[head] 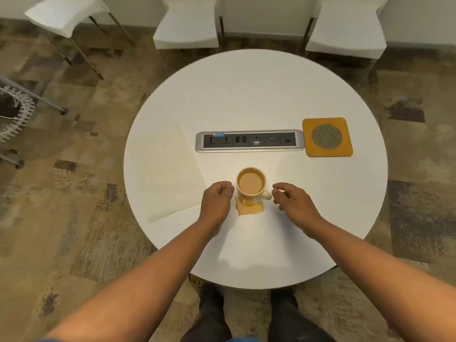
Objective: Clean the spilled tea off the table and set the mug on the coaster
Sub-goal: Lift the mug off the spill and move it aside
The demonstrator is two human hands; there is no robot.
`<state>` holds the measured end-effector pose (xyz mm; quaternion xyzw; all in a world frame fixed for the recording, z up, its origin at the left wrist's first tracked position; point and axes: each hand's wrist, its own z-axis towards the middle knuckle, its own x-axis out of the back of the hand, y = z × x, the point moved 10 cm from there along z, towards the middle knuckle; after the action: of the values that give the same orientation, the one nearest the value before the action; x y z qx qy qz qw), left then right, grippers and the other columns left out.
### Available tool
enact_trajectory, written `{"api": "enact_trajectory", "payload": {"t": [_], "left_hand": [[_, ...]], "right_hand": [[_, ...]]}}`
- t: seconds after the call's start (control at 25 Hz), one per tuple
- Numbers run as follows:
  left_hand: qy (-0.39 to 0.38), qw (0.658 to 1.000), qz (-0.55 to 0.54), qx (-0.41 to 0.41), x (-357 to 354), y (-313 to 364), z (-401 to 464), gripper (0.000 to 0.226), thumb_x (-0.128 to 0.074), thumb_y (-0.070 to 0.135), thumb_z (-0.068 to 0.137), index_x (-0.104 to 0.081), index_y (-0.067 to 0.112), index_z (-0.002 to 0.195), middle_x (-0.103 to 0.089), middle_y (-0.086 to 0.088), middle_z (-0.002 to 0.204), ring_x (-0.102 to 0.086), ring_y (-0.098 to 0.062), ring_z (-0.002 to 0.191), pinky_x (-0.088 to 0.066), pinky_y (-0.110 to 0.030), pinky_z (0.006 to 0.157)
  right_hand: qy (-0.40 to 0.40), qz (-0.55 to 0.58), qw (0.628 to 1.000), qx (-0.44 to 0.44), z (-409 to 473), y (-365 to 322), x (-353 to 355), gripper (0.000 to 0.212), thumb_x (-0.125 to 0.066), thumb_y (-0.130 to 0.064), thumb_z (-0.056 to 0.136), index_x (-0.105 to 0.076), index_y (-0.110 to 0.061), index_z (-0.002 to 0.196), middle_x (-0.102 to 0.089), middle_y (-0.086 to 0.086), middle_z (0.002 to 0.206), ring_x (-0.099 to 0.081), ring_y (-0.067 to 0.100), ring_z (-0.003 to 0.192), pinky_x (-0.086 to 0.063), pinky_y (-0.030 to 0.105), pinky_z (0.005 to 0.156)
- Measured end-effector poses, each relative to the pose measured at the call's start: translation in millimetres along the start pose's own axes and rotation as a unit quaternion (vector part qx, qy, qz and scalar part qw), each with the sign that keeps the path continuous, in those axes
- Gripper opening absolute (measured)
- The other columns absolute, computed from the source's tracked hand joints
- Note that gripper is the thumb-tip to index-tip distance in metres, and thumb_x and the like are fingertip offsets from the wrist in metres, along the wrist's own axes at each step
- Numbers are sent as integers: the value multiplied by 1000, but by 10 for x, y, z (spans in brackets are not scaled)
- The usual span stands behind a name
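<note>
A mug (251, 185) full of milky tea stands on the round white table (254, 95), its handle pointing right. A tan puddle of spilled tea (249, 208) lies just in front of the mug. My left hand (217, 201) hovers beside the mug's left side, fingers loosely curled and holding nothing. My right hand (292, 201) is just right of the handle, fingers loosely curled, also holding nothing. An orange square coaster (327, 137) with a mesh disc lies at the right. A large white paper napkin (167, 171) lies flat on the left part of the table.
A silver power-socket strip (249, 141) is set into the table's middle, between napkin and coaster. Three white chairs (187, 23) stand beyond the far edge. A metal stand with a white coil (17, 114) is on the floor at left. My feet show below the near edge.
</note>
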<state>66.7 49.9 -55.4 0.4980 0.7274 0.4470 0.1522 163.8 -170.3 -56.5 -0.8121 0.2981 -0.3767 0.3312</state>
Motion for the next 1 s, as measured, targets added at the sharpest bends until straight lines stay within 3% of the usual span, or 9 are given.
{"api": "enact_trajectory", "payload": {"t": [0.12,0.24,0.4,0.64,1.0], "left_hand": [[-10,998,-39,47,-88,-136,35,17,-58,18,99,-70,29,97,-72,3,107,-67,-21,106,-52,-32,89],[-36,996,-47,70,-162,-200,30,25,-55,11,96,-69,31,101,-71,7,108,-64,-18,104,-51,-29,83],[-43,993,-60,95,-168,-255,78,31,-54,5,92,-70,25,111,-70,3,115,-63,-20,108,-49,-29,82],[-37,992,-63,103,-171,-310,112,32,-52,8,92,-71,26,110,-73,1,115,-65,-23,112,-50,-30,82],[-29,992,-66,103,-171,-314,132,33,-49,7,93,-71,24,111,-72,0,114,-65,-22,111,-51,-29,82]], "right_hand": [[-59,70,995,-48,35,136,-160,24,-56,-40,98,-65,-30,117,-73,3,95,-65,14,77,-53,30,73],[-80,80,992,-52,59,141,-258,16,-54,-40,99,-65,-33,108,-74,3,97,-65,12,75,-47,24,66],[-99,86,989,-66,129,158,-326,19,-51,-40,101,-66,-28,103,-74,4,100,-68,15,79,-49,26,70],[-123,81,987,-67,214,199,-393,25,-48,-33,103,-67,-17,104,-72,8,107,-66,17,86,-50,29,77],[-141,59,987,-48,287,219,-435,27,-45,-32,104,-65,-17,95,-71,7,106,-67,17,87,-51,29,80]]}}
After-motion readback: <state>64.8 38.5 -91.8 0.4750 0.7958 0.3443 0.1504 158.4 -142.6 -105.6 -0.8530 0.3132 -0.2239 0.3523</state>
